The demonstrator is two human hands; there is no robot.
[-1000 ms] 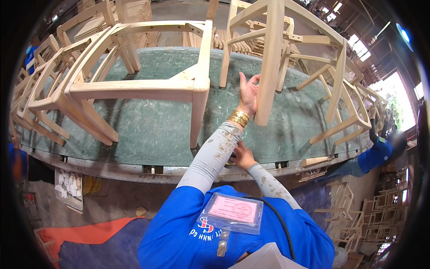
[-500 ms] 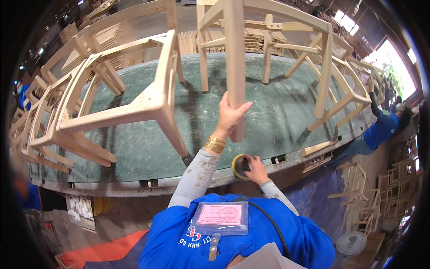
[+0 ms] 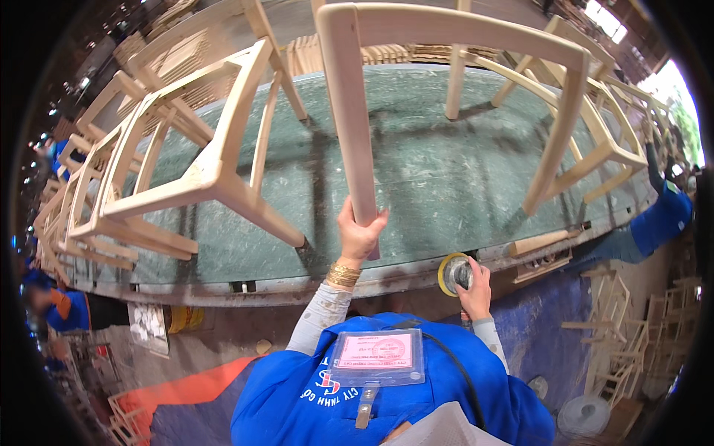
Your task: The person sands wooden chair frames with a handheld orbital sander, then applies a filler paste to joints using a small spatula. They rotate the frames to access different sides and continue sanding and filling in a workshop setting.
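- L hand (image 3: 358, 234): closed round leg (image 3: 355, 134) near its lower end; digits show both sides of the wood, palm mostly hidden behind it.
- Leg: rises from L hand, away from wearer, tilted a bit L; short pinkish end pokes out just below the grip. Can't tell if that end touches anything.
- R hand (image 3: 476, 291): part closed, bent digits on a round tool (image 3: 455, 275) w/ yellow rim & greyish centre; tool sits on hand's L side. Can't tell if tool touches table edge.
- Hands: apart, tool btwn them & nearer R; R hand a bit lower than L.
- Held chair (image 3: 476, 26): bare pale wood; its rail runs from top of leg over to R, above both hands. 2nd leg (image 3: 559, 134) comes down beyond R hand, up & to its R, foot on table.
- Table (image 3: 424, 197): green top, scuffed, lies beyond both hands; front edge runs just under L hand & behind tool.
- L chair (image 3: 163, 197): same pale wood, on table L of L hand; nearest foot near that hand.
- Wood pc (image 3: 539, 242): on table edge, R of & above R hand.
- Bangles (image 3: 342, 273): gold, on L wrist, just below L hand.
- Blue tarp (image 3: 535, 312): on floor, R of R hand.
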